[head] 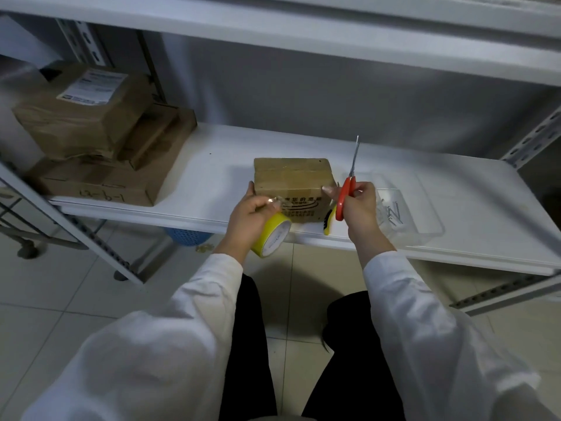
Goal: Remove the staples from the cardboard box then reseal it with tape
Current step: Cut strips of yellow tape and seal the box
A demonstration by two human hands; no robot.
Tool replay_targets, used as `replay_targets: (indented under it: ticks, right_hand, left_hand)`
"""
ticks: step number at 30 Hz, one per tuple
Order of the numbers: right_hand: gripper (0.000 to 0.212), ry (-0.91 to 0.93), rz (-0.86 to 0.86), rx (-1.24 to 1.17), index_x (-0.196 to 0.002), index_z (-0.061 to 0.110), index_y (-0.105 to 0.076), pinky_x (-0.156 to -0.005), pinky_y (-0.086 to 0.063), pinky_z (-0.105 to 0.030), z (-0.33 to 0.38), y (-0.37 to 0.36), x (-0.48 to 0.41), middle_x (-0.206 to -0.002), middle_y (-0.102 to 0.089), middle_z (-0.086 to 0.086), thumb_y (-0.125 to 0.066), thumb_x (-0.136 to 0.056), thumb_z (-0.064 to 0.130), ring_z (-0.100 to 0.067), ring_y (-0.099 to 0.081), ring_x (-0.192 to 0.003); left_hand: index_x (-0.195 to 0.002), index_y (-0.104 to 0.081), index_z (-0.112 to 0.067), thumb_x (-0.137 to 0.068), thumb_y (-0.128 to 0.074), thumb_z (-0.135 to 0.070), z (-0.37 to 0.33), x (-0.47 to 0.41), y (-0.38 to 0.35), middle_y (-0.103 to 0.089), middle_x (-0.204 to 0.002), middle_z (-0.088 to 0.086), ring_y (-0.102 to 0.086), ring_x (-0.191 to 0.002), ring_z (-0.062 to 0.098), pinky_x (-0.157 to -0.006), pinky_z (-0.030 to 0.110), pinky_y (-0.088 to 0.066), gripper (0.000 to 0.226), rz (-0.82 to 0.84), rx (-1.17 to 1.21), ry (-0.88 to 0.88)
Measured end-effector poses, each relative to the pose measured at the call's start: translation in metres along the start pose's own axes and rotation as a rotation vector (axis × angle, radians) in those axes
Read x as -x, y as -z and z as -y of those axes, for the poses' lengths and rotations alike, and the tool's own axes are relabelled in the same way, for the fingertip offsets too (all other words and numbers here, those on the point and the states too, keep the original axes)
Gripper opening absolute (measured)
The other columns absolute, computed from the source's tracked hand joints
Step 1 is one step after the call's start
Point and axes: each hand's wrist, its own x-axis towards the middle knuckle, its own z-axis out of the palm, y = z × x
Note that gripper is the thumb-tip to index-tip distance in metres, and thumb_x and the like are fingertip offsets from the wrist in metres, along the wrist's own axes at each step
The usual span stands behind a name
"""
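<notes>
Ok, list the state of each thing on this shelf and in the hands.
cardboard box: flaps closed, on shelf.
tape roll: gripped by left hand, at box front.
scissors: blades shut, pointing up, in right hand.
clear tray: holds loose metal pieces.

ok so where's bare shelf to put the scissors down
Bare shelf lies between the stacked boxes and the small box, and behind that box. Crowded between the small box and the clear tray: yellow tool, right hand with scissors.
</notes>
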Motion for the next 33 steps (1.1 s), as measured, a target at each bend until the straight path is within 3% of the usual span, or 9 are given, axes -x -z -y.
replay_targets:
  ticks: [3, 7, 10, 12, 17, 22, 27, 29, 33]
  right_hand:
    - [0.044, 0.043, 0.023, -0.012, -0.090, 0.016, -0.038, -0.070, -0.045, -0.015, -0.002, 0.003, 0.004, -0.084, -0.059, 0.003, -0.077, -0.075, 0.006, -0.005, -0.060, -0.081]
    - [0.040, 0.052, 0.044, -0.011, -0.089, 0.020, -0.041, -0.082, -0.048, -0.028, -0.002, 0.005, 0.006, -0.086, -0.062, 0.000, -0.078, -0.076, 0.015, -0.016, -0.062, -0.086]
    - [0.035, 0.021, 0.000, -0.177, -0.095, 0.016, -0.043, -0.068, -0.047, -0.026, 0.004, 0.009, 0.007, -0.083, -0.062, -0.005, -0.074, -0.080, 0.020, -0.015, -0.057, -0.068]
    - [0.037, 0.031, -0.041, -0.222, -0.095, 0.017, -0.043, -0.068, -0.048, -0.031, 0.009, 0.011, 0.008, -0.084, -0.063, -0.007, -0.076, -0.079, 0.023, -0.015, -0.056, -0.065]
    - [0.044, 0.229, 0.036, -0.019, -0.089, 0.021, -0.041, -0.084, -0.051, -0.029, 0.029, -0.005, 0.026, -0.094, -0.067, -0.004, -0.081, -0.070, 0.013, -0.011, -0.064, -0.081]
    - [0.064, 0.348, 0.248, 0.260, -0.087, 0.022, -0.042, -0.084, -0.053, -0.039, 0.041, -0.033, 0.051, -0.096, -0.068, -0.010, -0.089, -0.046, 0.036, -0.028, -0.065, -0.094]
    - [0.061, 0.336, 0.356, 0.438, -0.095, 0.019, -0.039, -0.084, -0.053, -0.038, 0.043, -0.056, 0.062, -0.104, -0.066, -0.009, -0.088, -0.060, 0.029, -0.025, -0.064, -0.097]
    - [0.061, 0.328, 0.384, 0.472, -0.097, 0.018, -0.039, -0.077, -0.053, -0.032, 0.044, -0.062, 0.065, -0.098, -0.065, -0.006, -0.087, -0.062, 0.028, -0.020, -0.064, -0.090]
    - [0.059, 0.338, 0.397, 0.522, -0.104, 0.017, -0.034, -0.052, -0.037, -0.011, 0.048, -0.065, 0.072, -0.079, -0.049, 0.010, -0.082, -0.070, 0.027, -0.001, -0.049, -0.069]
  left_hand:
    - [-0.068, -0.067, -0.032, -0.085, -0.065, -0.020, 0.002, -0.007, 0.002, -0.045, -0.142, 0.007, -0.053, -0.121, 0.028, -0.106, 0.044, -0.039, 0.021, -0.007, -0.023, 0.017]
    - [-0.069, -0.068, -0.033, -0.086, -0.064, -0.030, 0.000, -0.006, 0.003, -0.036, -0.149, 0.010, -0.043, -0.132, 0.028, -0.109, 0.048, -0.035, 0.017, -0.056, -0.044, 0.058]
    - [-0.080, -0.066, -0.025, -0.090, -0.060, -0.029, -0.010, 0.005, 0.004, -0.024, -0.156, 0.005, -0.028, -0.142, 0.020, -0.111, 0.034, -0.028, 0.012, -0.076, -0.042, 0.096]
    - [-0.084, -0.065, -0.024, -0.091, -0.059, -0.026, -0.009, 0.010, 0.005, -0.021, -0.157, 0.005, -0.024, -0.143, 0.017, -0.106, 0.028, -0.026, 0.009, -0.099, 0.009, 0.104]
    - [-0.064, -0.070, -0.032, -0.078, -0.068, -0.021, -0.010, 0.018, 0.008, -0.029, -0.154, 0.005, -0.041, -0.134, 0.026, -0.109, 0.043, -0.035, 0.018, -0.130, 0.171, 0.179]
    - [-0.058, -0.070, -0.027, -0.062, -0.058, -0.027, -0.020, 0.026, 0.011, -0.039, -0.143, 0.019, -0.049, -0.123, 0.033, -0.093, 0.032, -0.037, 0.013, -0.154, 0.210, 0.167]
    - [-0.062, -0.063, -0.028, -0.071, -0.059, -0.025, -0.027, 0.035, 0.017, -0.032, -0.151, 0.014, -0.038, -0.135, 0.028, -0.110, 0.038, -0.029, 0.011, -0.130, 0.154, 0.159]
    - [-0.064, -0.064, -0.031, -0.078, -0.059, -0.023, -0.029, 0.038, 0.018, -0.028, -0.154, 0.011, -0.037, -0.136, 0.026, -0.112, 0.038, -0.028, 0.017, -0.110, 0.133, 0.132]
    - [-0.061, -0.064, -0.031, -0.072, -0.057, -0.030, -0.036, 0.043, 0.023, -0.027, -0.155, 0.008, -0.037, -0.136, 0.024, -0.111, 0.040, -0.030, 0.012, -0.123, 0.145, 0.131]
